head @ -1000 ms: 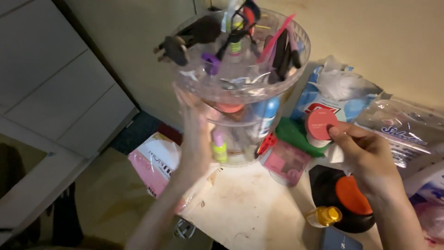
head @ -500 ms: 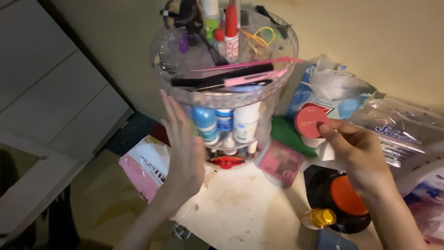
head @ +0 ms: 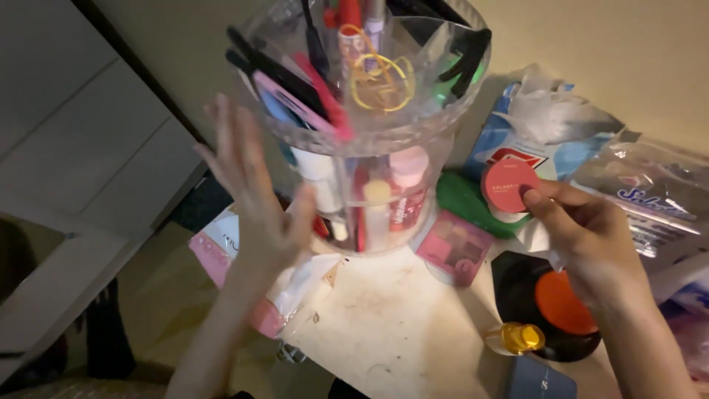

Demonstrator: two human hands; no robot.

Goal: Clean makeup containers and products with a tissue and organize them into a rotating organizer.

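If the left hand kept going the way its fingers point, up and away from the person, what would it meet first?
Probably the rim of the clear upper tray of the clear tiered organizer, just right of the left hand; depth is unclear, so the fingers could pass beside it.

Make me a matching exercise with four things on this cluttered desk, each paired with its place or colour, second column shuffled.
Things:
1. round pink compact
2. clear tiered organizer
3. small bottle with gold cap
4. yellow hair ties

Places or states:
A. lying on the desk near the front edge
B. pinched in the right hand
C. resting in the top tray
D. standing beside the open left hand

Pairs: 1-B, 2-D, 3-A, 4-C
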